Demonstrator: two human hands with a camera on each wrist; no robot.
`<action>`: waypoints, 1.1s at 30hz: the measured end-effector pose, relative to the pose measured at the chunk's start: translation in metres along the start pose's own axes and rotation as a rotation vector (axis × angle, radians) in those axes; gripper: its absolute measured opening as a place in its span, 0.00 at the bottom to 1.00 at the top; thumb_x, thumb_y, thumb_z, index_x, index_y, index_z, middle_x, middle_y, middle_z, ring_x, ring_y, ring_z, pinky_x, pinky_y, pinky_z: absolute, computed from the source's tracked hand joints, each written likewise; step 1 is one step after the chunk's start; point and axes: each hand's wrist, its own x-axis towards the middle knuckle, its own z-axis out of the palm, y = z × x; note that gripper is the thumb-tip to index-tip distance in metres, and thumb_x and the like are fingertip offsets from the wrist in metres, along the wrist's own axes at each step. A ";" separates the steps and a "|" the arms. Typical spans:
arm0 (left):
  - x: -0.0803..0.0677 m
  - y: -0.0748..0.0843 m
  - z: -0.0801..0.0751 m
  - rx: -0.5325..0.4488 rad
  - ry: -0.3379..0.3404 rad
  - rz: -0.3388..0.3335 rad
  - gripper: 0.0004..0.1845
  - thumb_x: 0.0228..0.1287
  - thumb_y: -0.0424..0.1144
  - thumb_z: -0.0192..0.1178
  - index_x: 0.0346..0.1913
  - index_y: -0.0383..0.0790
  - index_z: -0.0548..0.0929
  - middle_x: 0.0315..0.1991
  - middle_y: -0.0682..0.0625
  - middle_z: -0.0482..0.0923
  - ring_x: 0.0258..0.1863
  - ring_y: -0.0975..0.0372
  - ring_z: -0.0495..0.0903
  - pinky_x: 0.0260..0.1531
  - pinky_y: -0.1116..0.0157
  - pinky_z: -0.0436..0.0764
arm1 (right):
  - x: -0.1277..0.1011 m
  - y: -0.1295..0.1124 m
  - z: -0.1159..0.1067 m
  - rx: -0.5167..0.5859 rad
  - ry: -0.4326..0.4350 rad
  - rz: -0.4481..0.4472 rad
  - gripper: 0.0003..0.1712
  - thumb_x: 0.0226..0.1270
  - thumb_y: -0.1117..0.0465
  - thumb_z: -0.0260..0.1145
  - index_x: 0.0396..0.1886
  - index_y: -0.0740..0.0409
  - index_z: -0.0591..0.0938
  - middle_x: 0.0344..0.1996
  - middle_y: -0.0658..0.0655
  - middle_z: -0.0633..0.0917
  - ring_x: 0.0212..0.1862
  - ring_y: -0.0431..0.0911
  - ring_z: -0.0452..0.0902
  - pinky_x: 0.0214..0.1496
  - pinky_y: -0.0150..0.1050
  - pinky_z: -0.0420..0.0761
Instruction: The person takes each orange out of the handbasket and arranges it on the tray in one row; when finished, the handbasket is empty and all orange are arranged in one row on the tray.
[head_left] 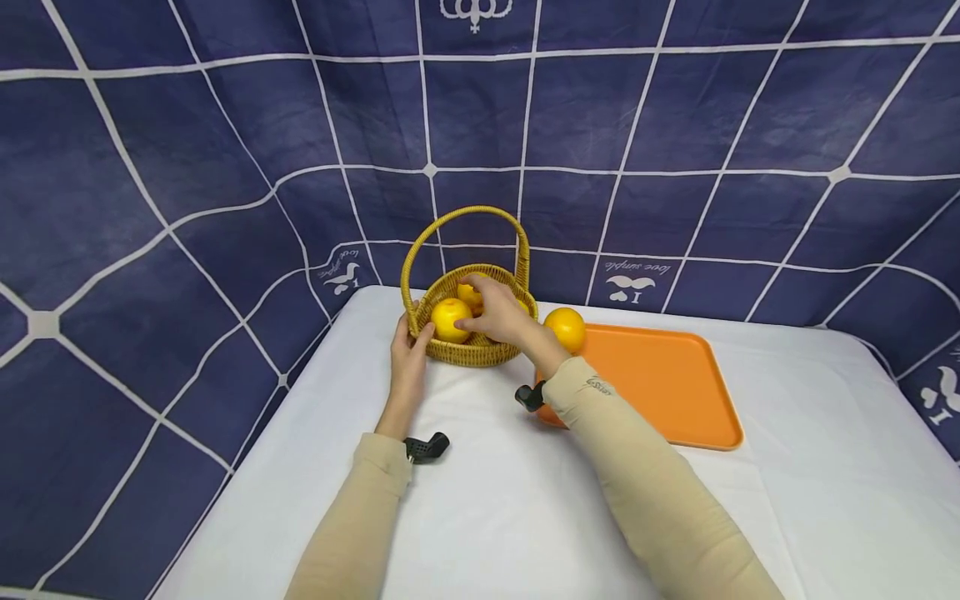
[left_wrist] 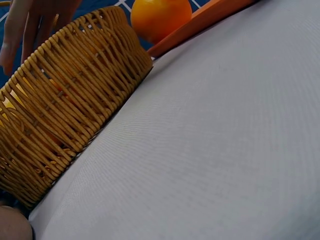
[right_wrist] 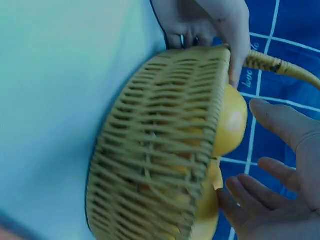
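A yellow-brown wicker basket [head_left: 471,357] with a tall hoop handle stands at the back of the table, several oranges inside. My left hand [head_left: 408,362] holds its left side by the handle's foot, thumb over the rim, as the right wrist view also shows. Above the basket's opening hovers my right hand [head_left: 501,315], fingers spread and loosely bent with nothing gripped. Nearest to it are the front orange [head_left: 450,320] and one behind [head_left: 471,293], partly covered by the fingers. In the right wrist view the oranges [right_wrist: 232,120] rise above the rim.
Right of the basket, another orange [head_left: 565,330] sits at the back left corner of an orange tray [head_left: 660,383]. A white cloth [head_left: 480,500] covers the table. Dark blue checked curtain [head_left: 570,117] hangs close behind and to the left.
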 end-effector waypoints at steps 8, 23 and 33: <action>-0.008 0.025 0.001 -0.050 -0.033 -0.033 0.32 0.81 0.35 0.56 0.82 0.39 0.62 0.82 0.42 0.61 0.81 0.54 0.61 0.82 0.58 0.60 | 0.012 -0.002 0.019 0.014 -0.036 0.009 0.41 0.65 0.58 0.79 0.75 0.60 0.73 0.69 0.61 0.80 0.69 0.55 0.76 0.75 0.49 0.75; -0.010 0.031 0.003 -0.068 -0.036 -0.048 0.31 0.80 0.34 0.56 0.81 0.38 0.64 0.82 0.44 0.62 0.81 0.56 0.61 0.82 0.60 0.59 | 0.019 -0.006 0.039 -0.044 -0.043 0.069 0.43 0.64 0.59 0.80 0.76 0.58 0.71 0.69 0.61 0.80 0.70 0.58 0.75 0.76 0.52 0.74; -0.011 0.031 0.000 -0.057 -0.028 -0.035 0.31 0.80 0.34 0.55 0.81 0.37 0.63 0.81 0.42 0.62 0.81 0.55 0.61 0.82 0.59 0.59 | 0.016 -0.005 0.039 -0.002 0.011 0.083 0.45 0.66 0.53 0.79 0.76 0.58 0.68 0.69 0.63 0.78 0.72 0.60 0.72 0.76 0.53 0.74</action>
